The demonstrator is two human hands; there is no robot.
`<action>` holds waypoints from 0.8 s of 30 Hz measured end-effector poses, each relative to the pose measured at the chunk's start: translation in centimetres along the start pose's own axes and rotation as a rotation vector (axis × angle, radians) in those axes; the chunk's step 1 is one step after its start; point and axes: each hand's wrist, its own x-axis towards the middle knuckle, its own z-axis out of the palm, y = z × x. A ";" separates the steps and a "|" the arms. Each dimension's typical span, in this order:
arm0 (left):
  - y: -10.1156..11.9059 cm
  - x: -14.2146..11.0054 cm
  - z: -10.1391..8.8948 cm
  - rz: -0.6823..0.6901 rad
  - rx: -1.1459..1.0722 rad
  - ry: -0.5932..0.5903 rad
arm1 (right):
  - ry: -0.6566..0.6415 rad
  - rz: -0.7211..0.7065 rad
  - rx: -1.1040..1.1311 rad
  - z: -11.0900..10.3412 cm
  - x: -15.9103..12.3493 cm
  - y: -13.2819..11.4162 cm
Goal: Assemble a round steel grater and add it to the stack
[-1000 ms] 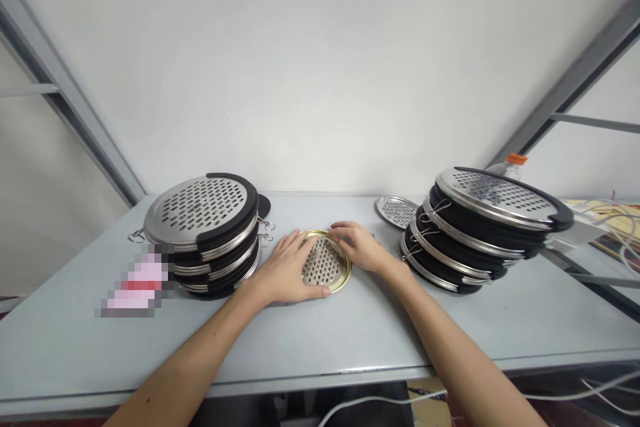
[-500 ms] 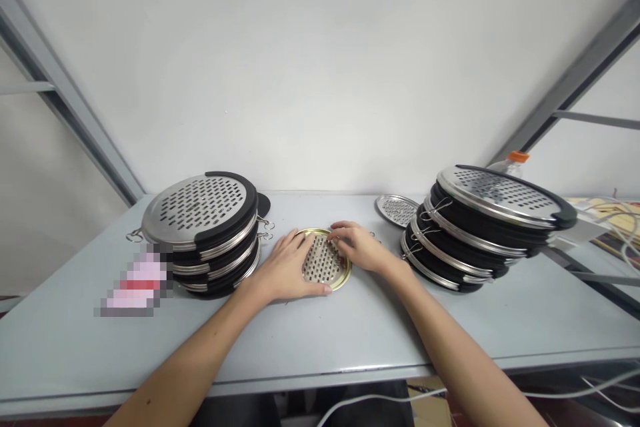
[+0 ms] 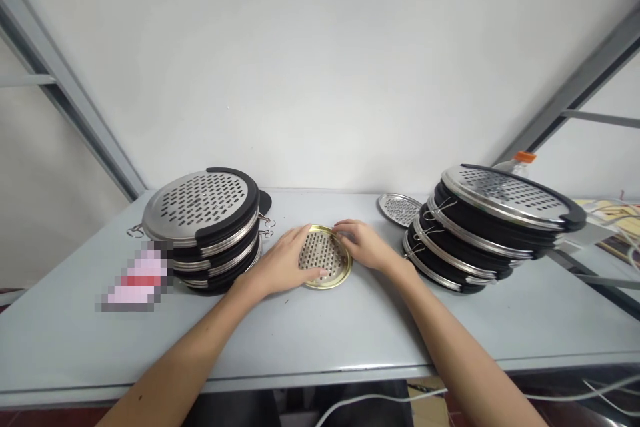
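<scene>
A round metal grater plate (image 3: 323, 257) with a gold-coloured rim lies on the grey table in front of me. My left hand (image 3: 283, 259) grips its left edge, with the thumb stretched over the lower face and the fingers along the far-left rim. At the upper right rim, my right hand (image 3: 367, 243) has its fingers bent onto the edge; the palm side is hidden. Left of my hands stands a stack of round graters (image 3: 200, 207) with black edging and wire loops. A similar, leaning stack of graters (image 3: 500, 197) stands to the right.
Behind the right stack lies another round grater plate (image 3: 399, 209), partly covered. A black disc (image 3: 265, 202) peeks out behind the left stack. A pixelated pink item (image 3: 140, 280) lies at left, and an orange-capped bottle (image 3: 524, 158) and cables are at right. Metal posts flank the table.
My left hand has slid slightly left and its thumb has drawn back from the lower rim. My right fingers have moved from over the plate's face outward to its rim.
</scene>
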 end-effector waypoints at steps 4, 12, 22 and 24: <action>0.0 0.0 -0.6 -0.044 -0.044 -0.043 | -0.021 0.031 -0.009 0.0 0.0 0.2; -0.9 0.1 -0.9 -0.043 -0.128 -0.089 | -0.031 -0.065 -0.009 -0.2 0.1 0.0; -0.7 0.0 -0.4 -0.016 -0.056 -0.120 | 0.014 -0.104 -0.016 0.8 0.2 0.3; -0.5 0.1 -0.2 -0.010 -0.033 -0.109 | 0.020 -0.095 -0.020 1.0 0.2 0.3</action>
